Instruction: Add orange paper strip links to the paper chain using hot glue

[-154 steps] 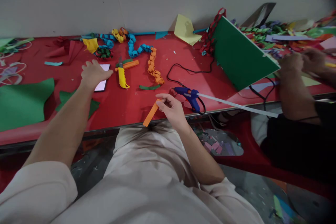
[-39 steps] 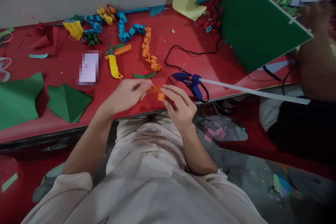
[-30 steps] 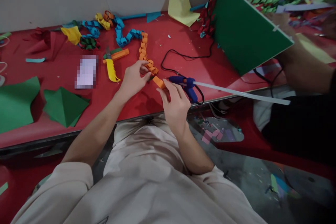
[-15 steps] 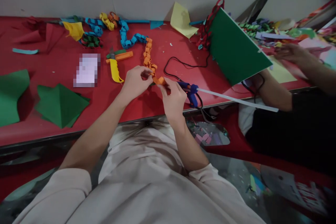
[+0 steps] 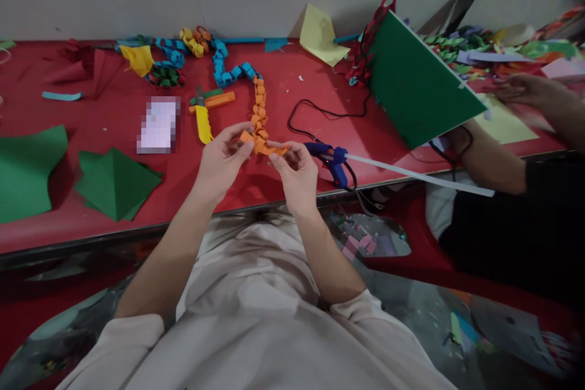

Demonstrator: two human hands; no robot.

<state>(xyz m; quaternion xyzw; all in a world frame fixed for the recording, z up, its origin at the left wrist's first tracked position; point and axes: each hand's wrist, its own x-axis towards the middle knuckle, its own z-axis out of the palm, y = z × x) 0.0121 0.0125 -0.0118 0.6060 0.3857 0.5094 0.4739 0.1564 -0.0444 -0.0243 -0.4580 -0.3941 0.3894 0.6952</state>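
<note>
While the left hand [image 5: 217, 167] pinches the lower end of the orange paper chain [image 5: 259, 97] between thumb and fingers near the centre of the frame, the right hand [image 5: 299, 180] pinches an orange strip [image 5: 276, 150] beside it; whether the strip passes through the last link is too small to tell. From the fingers, the chain runs upward over the red table [image 5: 320, 88] to blue links [image 5: 223, 76] in the upper middle. Just right of the right hand lies a blue glue gun [image 5: 337, 166], its long white stick [image 5: 420, 178] reaching toward the right. Left of centre, a yellow-handled cutter [image 5: 203, 123] lies near a pixelated rectangle [image 5: 159, 125]. Folded green paper [image 5: 116, 186] sits lower left; at upper right, a green board [image 5: 418, 82] leans near a co-worker's hand [image 5: 523, 88].
</note>
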